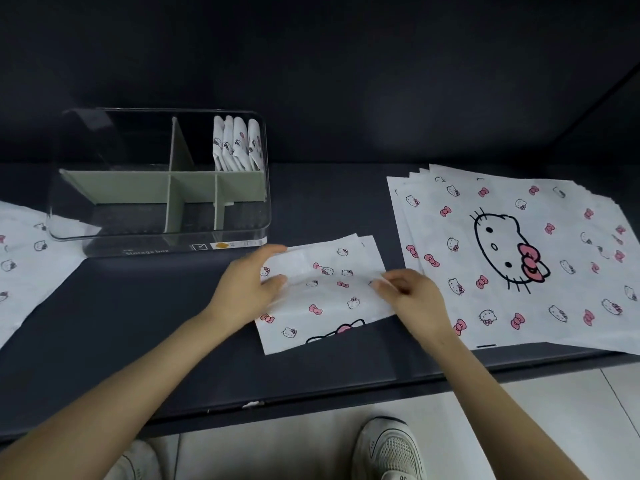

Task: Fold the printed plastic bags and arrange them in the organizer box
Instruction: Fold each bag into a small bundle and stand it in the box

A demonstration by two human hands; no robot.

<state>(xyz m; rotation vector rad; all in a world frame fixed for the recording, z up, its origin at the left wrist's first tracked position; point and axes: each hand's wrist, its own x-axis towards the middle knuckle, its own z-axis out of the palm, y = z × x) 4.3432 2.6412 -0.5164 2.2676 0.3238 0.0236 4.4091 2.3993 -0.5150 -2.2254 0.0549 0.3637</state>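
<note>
At nine o'clock, loose flat printed bags (24, 268) lie over the counter (138, 323), their number unclear, with one corner running under the organizer box (156, 237). This one clear box stands at ten o'clock, split by green dividers (138, 188). Four folded bags (237, 143) stand upright at the right end of its far right compartment. Just in front of the box, at the centre, one half-folded bag (329, 299) lies on the counter. The left hand (249, 282) rests on its left edge with fingers fairly straight and spread. The right hand (412, 299) pinches its right edge between curled fingertips and covers the near edge of the stack of flat bags (519, 258) at three o'clock. That stack is fanned and its layers are too many to count. At six o'clock, two white shoes (388, 448) stand on the floor below the counter's edge.
</note>
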